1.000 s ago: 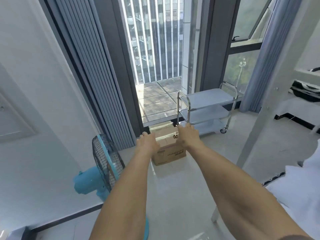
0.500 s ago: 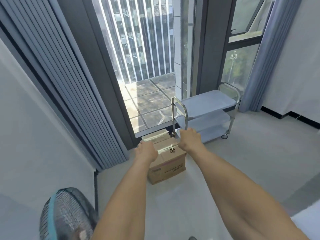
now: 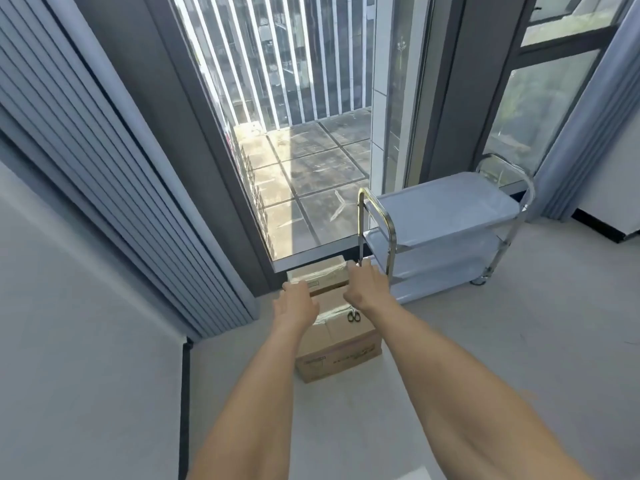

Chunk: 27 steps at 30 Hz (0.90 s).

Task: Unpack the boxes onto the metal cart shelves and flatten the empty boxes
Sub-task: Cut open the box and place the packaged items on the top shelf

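Two taped cardboard boxes sit on the floor by the window. The near box [image 3: 341, 351] has small black-handled scissors [image 3: 353, 316] lying on its taped top. The far box [image 3: 320, 273] stands behind it against the window sill. My left hand [image 3: 294, 303] reaches out with straight fingers over the left side of the boxes and holds nothing. My right hand [image 3: 367, 285] stretches forward with open fingers above the boxes' right side, close to the cart's handle post. The metal cart [image 3: 446, 220] with three bare shelves stands just right of the boxes.
A tall glass window [image 3: 301, 133] faces a tiled balcony. Grey pleated curtains [image 3: 104, 168] hang at the left, and another curtain [image 3: 588, 133] hangs at the right. White wall lies at the left; pale floor [image 3: 485, 341] spreads to the right.
The view has come closer to the boxes and cart; the fan has left the view. Both hands have opened their fingers and reached further forward over the boxes.
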Tool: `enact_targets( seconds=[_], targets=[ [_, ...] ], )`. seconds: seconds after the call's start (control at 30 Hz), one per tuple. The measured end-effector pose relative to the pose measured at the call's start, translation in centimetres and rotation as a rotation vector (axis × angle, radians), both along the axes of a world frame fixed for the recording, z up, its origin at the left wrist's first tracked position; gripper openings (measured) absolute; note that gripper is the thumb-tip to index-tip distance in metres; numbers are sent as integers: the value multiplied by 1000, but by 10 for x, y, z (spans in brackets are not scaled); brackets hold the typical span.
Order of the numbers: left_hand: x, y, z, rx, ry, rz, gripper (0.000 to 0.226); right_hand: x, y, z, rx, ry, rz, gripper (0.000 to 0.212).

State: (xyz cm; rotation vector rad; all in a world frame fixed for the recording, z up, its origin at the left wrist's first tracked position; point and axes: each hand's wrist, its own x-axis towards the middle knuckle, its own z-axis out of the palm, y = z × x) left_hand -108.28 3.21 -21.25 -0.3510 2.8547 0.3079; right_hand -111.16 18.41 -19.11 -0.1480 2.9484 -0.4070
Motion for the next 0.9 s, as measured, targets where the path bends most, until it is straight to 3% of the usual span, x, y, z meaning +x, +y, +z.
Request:
enact_targets(
  seconds=[0.13,0.37,0.7,0.9],
  targets=[
    [-46,-5,-60,26,-73,12,40,-53,-13,-56,35,-55,40,54],
    [-132,-47,-173,68,-272,62,40,-157,-26,-167,92,-187,40,33],
    [-263,-91,-265,93,-340,73,35,-289,-84,-268,137,-334,95,32],
    [-325,-117,-352,72,-357,88,32,-365,-114,-360,159,-381,165,28]
  ],
)
